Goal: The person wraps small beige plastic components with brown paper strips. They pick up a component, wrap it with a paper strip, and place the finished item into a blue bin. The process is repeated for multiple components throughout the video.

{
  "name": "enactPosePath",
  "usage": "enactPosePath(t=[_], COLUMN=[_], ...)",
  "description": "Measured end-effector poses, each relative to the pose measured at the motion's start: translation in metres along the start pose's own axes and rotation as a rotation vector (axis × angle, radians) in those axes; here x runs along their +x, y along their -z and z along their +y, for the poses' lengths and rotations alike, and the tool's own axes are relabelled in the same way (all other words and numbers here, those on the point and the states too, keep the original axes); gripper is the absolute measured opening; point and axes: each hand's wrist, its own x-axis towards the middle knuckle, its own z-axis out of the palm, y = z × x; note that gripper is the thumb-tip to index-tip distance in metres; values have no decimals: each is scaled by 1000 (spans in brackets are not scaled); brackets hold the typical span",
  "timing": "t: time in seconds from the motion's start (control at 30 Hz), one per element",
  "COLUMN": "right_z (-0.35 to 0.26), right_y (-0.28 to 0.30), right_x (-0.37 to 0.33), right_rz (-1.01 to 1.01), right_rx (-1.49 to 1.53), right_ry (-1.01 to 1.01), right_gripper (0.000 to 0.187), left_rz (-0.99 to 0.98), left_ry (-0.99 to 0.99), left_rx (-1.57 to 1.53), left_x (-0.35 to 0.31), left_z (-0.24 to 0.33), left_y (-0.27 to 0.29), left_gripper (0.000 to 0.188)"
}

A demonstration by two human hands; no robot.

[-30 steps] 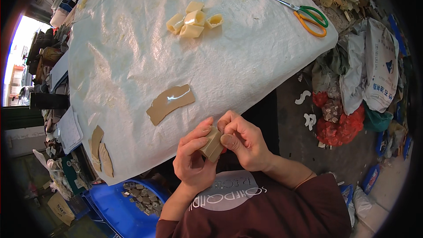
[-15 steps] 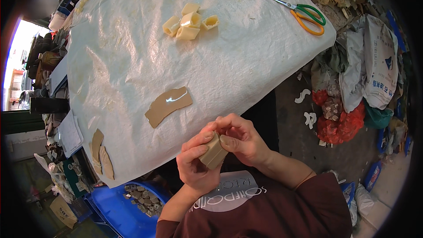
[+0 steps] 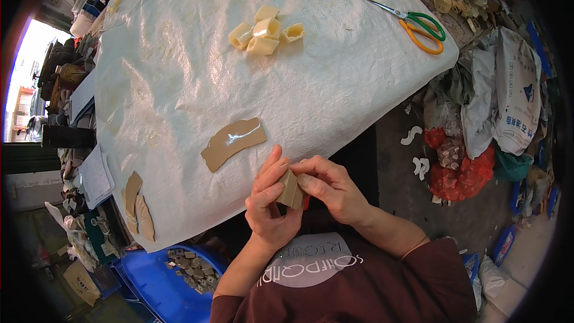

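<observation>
Both hands meet at the near edge of a table covered with a white woven sheet. My left hand and my right hand together grip a small tan folded piece, pinched between the fingertips. A flat tan curved strip lies on the sheet just left of the hands. Far up the table sits a cluster of pale yellow folded tube-like pieces.
Green-and-orange scissors lie at the far right corner. Two tan strips rest near the sheet's left edge. A blue tub holding several small pieces stands below the table. Bags and a red net sack crowd the floor at right.
The hands stay at the same place; the fingers have shifted slightly around the tan piece, turning it a little between them.
</observation>
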Motion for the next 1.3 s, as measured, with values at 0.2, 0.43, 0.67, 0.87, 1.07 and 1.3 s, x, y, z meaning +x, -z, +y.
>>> enactPosePath(t=[0.2,0.43,0.67,0.87,1.07,1.3], right_z=[4,6,7,9,14,16], right_y=[0,-15,-27,-26,-12,-12], right_x=[-2,-5,-11,-10,-6,-4], right_rz=[-9,25,25,-87,-90,-79], right_rx=[-24,-98,-178,118,156,276], right_ry=[-2,47,80,-8,-62,-54], right_gripper=[26,27,44,54,45,38], left_rz=[13,107,69,99,136,126], left_ry=[-8,-133,-83,-15,-84,-78], left_rx=[81,170,202,108,72,104], left_x=[-1,-4,-3,-8,-6,-7], left_z=[1,-4,-4,-7,-10,-9], left_y=[-2,-3,4,6,0,-2], left_gripper=[52,54,46,48,53,49])
